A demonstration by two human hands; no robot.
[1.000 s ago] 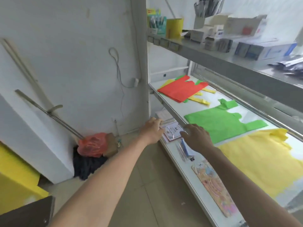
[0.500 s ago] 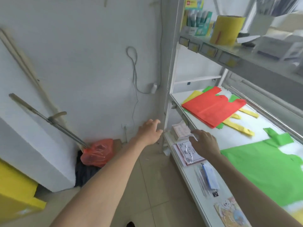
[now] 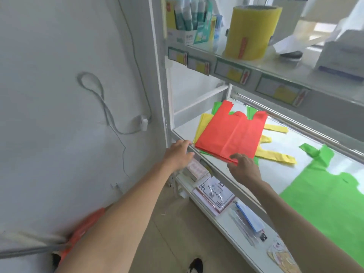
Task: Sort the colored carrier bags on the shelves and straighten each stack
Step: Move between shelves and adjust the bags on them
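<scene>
A mixed stack lies at the left end of the white shelf: a red carrier bag on top, with yellow bags and green bags sticking out beneath it. My right hand reaches the stack's near corner and its fingertips touch the red bag's edge. My left hand hovers at the shelf's front edge, fingers relaxed, holding nothing. A large green bag lies flat further right on the same shelf.
A lower shelf holds paper packs, a printed sheet and pens. The upper shelf carries a yellow roll and boxed goods. A wall with a hanging cable stands to the left, with tiled floor below.
I have stepped closer to the shelf's left end. Both hands rose from the lower shelf to the bag shelf; my right hand now touches the red bag's corner.
</scene>
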